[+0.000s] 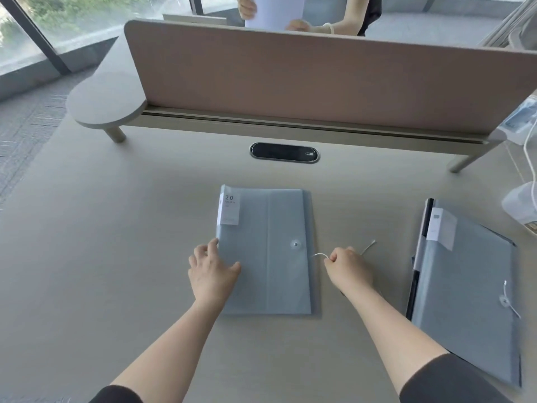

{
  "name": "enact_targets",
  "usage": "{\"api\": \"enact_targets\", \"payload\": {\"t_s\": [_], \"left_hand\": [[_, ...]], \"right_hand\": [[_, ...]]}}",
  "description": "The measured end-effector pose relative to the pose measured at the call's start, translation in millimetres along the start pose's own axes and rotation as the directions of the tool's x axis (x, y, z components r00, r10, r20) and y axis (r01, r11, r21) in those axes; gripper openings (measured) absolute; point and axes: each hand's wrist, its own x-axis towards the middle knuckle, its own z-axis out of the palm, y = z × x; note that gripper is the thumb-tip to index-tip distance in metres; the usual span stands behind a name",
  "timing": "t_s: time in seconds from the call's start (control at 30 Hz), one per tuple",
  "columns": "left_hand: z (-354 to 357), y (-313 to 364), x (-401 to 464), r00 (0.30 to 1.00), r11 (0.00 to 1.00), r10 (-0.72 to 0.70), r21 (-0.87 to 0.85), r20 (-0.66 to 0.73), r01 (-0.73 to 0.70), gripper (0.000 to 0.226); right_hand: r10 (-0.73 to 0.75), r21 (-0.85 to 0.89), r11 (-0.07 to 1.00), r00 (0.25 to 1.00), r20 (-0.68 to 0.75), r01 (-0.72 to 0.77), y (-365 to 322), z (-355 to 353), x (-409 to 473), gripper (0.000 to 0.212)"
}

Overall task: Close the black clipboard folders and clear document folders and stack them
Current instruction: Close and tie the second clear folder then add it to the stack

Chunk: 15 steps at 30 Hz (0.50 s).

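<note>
A clear grey-blue document folder (270, 251) lies flat in the middle of the desk, flap folded over, with a round button (295, 244) near its right edge and a white "20" label at the top left. My left hand (210, 271) rests spread on the folder's left edge. My right hand (347, 269) is just right of the folder, pinching its thin white closure string (318, 255). At the right lies a stack (465, 295): a similar folder with its string around the button, on top of a black clipboard folder (414, 289) whose edge shows along the left side.
A pink-brown divider panel (319, 82) stands across the back of the desk, with a black oval cable port (284, 153) before it. White cables and plastic-wrapped items (523, 205) sit at the far right. Another person's hands hold white paper (273, 10) behind the panel.
</note>
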Motion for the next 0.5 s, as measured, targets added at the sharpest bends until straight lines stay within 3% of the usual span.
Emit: {"api": "enact_targets", "payload": {"t_s": [0.1, 0.23, 0.37, 0.5], "left_hand": [[1, 13, 1, 0.979, 0.963, 0.205, 0.180, -0.009, -0.200, 0.072], [9, 35, 7, 0.873, 0.824, 0.435, 0.295, 0.220, -0.484, 0.077], [20, 50, 11, 0.787, 0.736, 0.469, 0.316, 0.401, -0.599, 0.081], [29, 49, 12, 0.769, 0.702, 0.466, 0.346, 0.437, -0.622, 0.081]], "right_hand": [[0.030, 0.093, 0.995, 0.995, 0.093, -0.039, -8, -7, 1, 0.022], [0.042, 0.302, 0.947, 0.976, 0.215, -0.108, -23, -19, 4, 0.026], [0.088, 0.429, 0.879, 0.955, 0.283, -0.208, -34, -26, 14, 0.023], [0.083, 0.364, 0.914, 0.961, 0.265, -0.179, -49, -19, 28, 0.018]]}}
